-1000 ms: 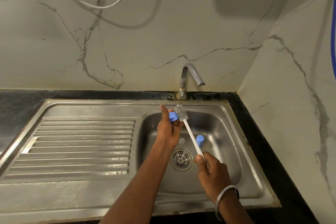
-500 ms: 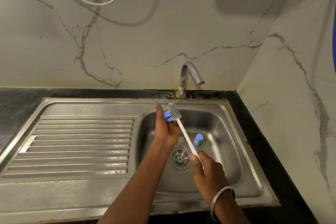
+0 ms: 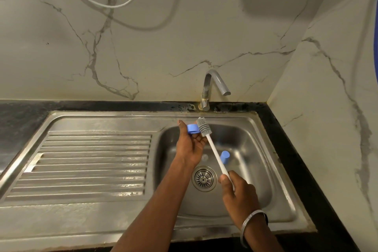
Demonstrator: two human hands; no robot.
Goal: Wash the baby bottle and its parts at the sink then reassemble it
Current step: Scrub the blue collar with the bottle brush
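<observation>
Over the steel sink (image 3: 263, 129) I have both hands well apart. The left hand (image 3: 190, 147) pinches a blue screw ring (image 3: 192, 129) between thumb and fingers. The right hand (image 3: 239, 192) grips the low end of the white brush (image 3: 214, 151), whose grey head touches the ring. I judge the ring light, stiff and slick when wet, best held by its outer edge. A blue cap (image 3: 225, 157) sits in the basin near the drain (image 3: 204, 178).

Left hand (image 3: 189, 147): bare; short thumbnail showing
Left forearm (image 3: 155, 206): bare along all of its visible length; reaches the lower frame edge
Right hand (image 3: 239, 192): bare
Right wrist: thin, plain silver bangle (image 3: 248, 219); a dark band (image 3: 265, 218) just behind it, only partly seen
Right forearm (image 3: 263, 239): bare below the bangle
</observation>
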